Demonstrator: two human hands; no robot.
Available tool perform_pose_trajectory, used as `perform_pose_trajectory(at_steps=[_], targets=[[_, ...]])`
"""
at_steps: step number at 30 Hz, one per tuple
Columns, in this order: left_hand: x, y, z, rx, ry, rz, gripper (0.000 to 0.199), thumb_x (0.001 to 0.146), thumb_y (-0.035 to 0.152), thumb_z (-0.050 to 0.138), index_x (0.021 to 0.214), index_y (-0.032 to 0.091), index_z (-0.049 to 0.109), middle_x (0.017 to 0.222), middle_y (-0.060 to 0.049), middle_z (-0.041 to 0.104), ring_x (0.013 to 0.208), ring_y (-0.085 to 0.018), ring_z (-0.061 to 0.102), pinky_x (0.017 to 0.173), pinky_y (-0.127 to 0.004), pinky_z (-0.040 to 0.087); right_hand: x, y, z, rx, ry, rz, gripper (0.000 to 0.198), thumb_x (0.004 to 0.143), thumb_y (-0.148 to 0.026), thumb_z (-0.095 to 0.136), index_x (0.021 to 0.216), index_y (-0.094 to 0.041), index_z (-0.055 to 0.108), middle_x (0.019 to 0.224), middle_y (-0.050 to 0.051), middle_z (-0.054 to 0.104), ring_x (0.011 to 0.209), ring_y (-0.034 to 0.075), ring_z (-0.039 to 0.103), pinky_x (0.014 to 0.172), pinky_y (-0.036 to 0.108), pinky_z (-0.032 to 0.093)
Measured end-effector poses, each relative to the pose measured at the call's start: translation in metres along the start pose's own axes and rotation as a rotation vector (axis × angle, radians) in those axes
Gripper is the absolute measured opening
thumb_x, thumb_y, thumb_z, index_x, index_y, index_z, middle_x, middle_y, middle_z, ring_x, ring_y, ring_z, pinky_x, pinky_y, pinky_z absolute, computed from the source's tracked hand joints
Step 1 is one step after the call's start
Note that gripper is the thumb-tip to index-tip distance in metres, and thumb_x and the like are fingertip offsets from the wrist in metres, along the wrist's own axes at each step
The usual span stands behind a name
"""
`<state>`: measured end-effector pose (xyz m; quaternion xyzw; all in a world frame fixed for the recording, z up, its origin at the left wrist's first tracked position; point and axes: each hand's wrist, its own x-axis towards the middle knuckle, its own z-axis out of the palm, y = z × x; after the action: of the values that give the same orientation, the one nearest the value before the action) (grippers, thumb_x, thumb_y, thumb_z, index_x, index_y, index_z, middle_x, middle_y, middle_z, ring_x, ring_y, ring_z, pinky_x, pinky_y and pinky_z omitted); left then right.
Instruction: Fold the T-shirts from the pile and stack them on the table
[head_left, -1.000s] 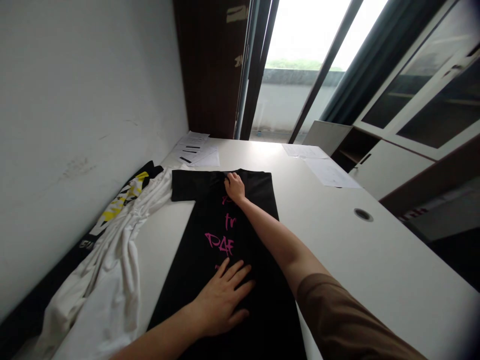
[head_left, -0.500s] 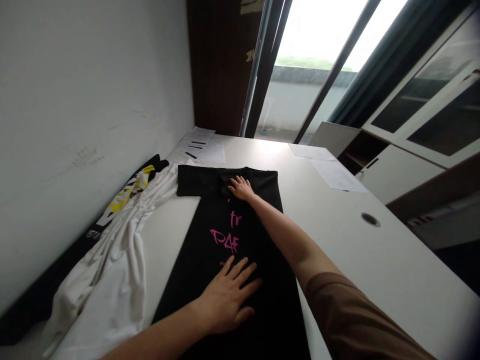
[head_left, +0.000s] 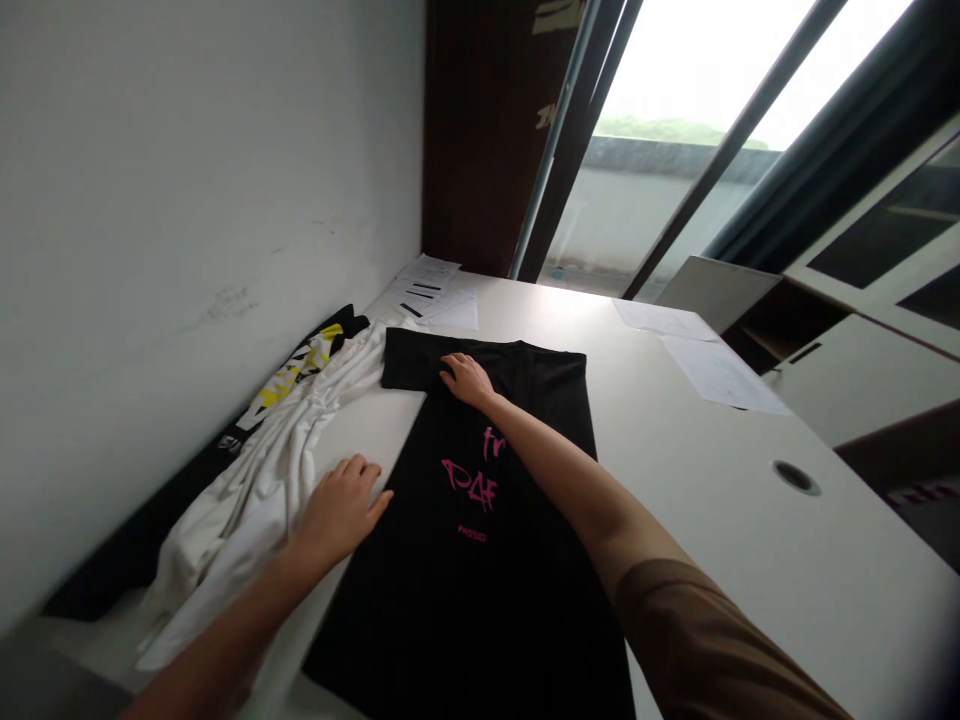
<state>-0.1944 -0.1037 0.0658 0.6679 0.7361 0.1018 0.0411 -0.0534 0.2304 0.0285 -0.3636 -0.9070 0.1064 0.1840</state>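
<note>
A black T-shirt [head_left: 450,610] with pink lettering lies on the white table [head_left: 697,480], one side folded in along its length and a sleeve [head_left: 412,358] sticking out at the far left. My right hand [head_left: 469,380] rests on the cloth near the base of that sleeve, fingers stretched toward it. By the shirt's left edge is my left hand [head_left: 341,510], its fingers slightly bent and the thumb apart, with nothing in it. Whether it touches the table I cannot tell.
A crumpled white garment [head_left: 300,450] and a black one with yellow and white print [head_left: 292,375] lie along the wall at left. Papers [head_left: 439,290] are at the far corner, more sheets [head_left: 720,370] at the right edge. A cable hole [head_left: 796,477] pierces the tabletop.
My left hand has moved off the shirt's front to its left edge. My right hand has slid left across the shirt toward the sleeve. The view has shifted slightly.
</note>
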Motion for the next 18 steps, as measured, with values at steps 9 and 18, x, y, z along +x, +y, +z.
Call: perform_pose_trajectory(at_steps=[9, 18], targets=[[-0.048, 0.017, 0.012, -0.104, 0.026, -0.022, 0.02, 0.095, 0.035, 0.062, 0.083, 0.022, 0.055, 0.089, -0.004, 0.06, 0.088, -0.024, 0.057, 0.083, -0.038, 0.044, 0.057, -0.128, 0.069, 0.093, 0.083, 0.261, 0.062, 0.092, -0.063, 0.057, 0.138, -0.021, 0.054, 0.136, 0.019, 0.057, 0.127, 0.037, 0.05, 0.106, 0.053, 0.038], [-0.05, 0.014, 0.003, -0.261, -0.055, 0.028, 0.01, 0.085, 0.025, 0.069, 0.09, 0.021, 0.061, 0.094, -0.003, 0.066, 0.094, -0.024, 0.062, 0.088, -0.039, 0.046, 0.086, -0.104, 0.047, 0.329, 0.095, 0.519, 0.028, 0.092, -0.032, 0.048, 0.111, -0.021, 0.066, 0.115, 0.013, 0.068, 0.106, 0.03, 0.063, 0.094, 0.044, 0.049]])
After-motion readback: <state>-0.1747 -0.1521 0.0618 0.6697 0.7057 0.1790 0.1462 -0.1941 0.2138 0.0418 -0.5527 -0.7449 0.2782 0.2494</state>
